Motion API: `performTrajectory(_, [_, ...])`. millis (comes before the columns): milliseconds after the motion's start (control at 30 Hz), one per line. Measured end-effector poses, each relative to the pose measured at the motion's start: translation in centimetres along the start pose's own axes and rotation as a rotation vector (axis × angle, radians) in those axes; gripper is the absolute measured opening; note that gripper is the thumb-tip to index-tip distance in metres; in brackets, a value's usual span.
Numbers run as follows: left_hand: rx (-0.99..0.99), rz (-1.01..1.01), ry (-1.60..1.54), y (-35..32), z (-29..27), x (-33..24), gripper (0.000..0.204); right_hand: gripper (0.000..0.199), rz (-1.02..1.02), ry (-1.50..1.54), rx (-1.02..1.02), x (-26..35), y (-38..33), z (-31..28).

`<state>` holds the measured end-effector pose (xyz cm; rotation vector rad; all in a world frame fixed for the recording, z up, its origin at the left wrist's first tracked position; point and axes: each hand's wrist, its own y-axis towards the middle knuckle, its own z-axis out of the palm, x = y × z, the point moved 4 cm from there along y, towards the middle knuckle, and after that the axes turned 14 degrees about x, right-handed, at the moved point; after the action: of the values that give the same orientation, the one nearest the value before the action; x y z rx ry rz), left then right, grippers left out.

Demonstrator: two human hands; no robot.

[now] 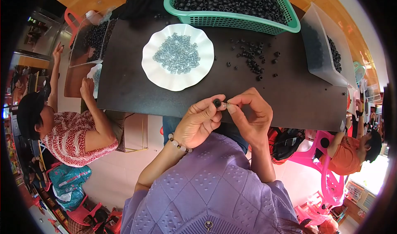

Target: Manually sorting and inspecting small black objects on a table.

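My left hand [197,124] is closed over the table's near edge, with a small black hollow cap [217,103] pinched between thumb and fingertips. Its round opening faces up. Just right of it, my right hand [252,114] has thumb and index finger pressed together close to the cap. A tiny thing seems to sit between those fingertips, too small to name. Beyond my hands stands a white wavy-rimmed plate [182,83] with a heap of small clear pieces [177,54] in it. Loose black caps [253,60] lie scattered on the dark table to the right.
At the far edge a green basket [235,18] is full of black caps. A clear plastic bin [316,48] with more caps stands far right, another bin [89,44] at left. One person [78,130] sits at left, another [351,153] at right by pink stools [318,151].
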<state>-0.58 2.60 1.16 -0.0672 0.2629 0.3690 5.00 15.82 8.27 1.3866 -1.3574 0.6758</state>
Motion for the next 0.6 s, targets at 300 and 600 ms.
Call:
performTrajectory(300, [-0.055, 0.057, 0.214, -0.1, 0.3, -0.3, 0.031, 0.011, -0.069, -0.297, -0.018, 0.8, 0.0, -0.1])
performTrajectory(600, [-0.123, 0.102, 0.340, -0.3, 0.1, -0.5, 0.028, 0.015, -0.141, -0.407, 0.027, 1.8, 0.1, -0.3])
